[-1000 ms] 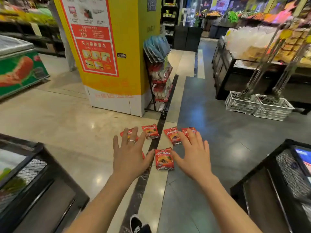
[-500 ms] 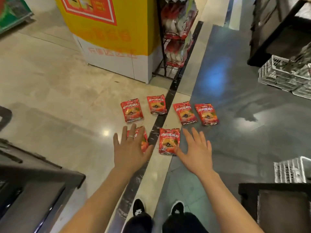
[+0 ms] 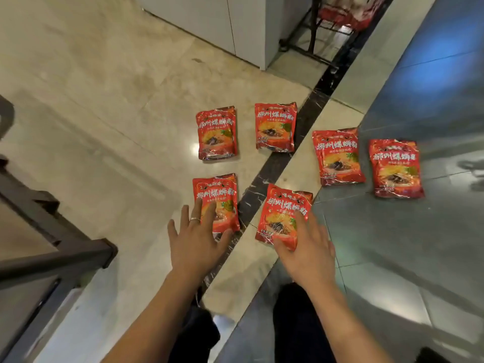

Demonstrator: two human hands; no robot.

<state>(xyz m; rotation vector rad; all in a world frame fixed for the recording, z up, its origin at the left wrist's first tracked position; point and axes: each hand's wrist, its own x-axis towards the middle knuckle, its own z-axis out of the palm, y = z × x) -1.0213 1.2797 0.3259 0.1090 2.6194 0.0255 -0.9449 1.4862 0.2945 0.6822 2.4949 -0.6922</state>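
Observation:
Several red noodle packets lie flat on the shop floor. My left hand [image 3: 195, 241], a ring on one finger, is spread with straight fingers over the lower part of the near left packet [image 3: 216, 191]. My right hand [image 3: 306, 247] reaches with straight fingers over the lower right corner of the near right packet [image 3: 284, 209]. Beyond them lie a far left packet [image 3: 216, 132], a packet [image 3: 275, 127] beside the black floor strip, and two more packets [image 3: 337, 157] [image 3: 396, 167] to the right. Whether my fingers touch the packets is not clear.
A dark display stand frame [image 3: 60, 247] juts in at the lower left. A white pillar base [image 3: 222, 24] and a black wire rack [image 3: 327, 30] stand at the back. A black marble strip [image 3: 282, 158] crosses the floor diagonally. My dark trouser knees show below.
The view has dropped much closer to the floor. Both hands have reached forward and down onto the two near packets. The packets themselves have not moved.

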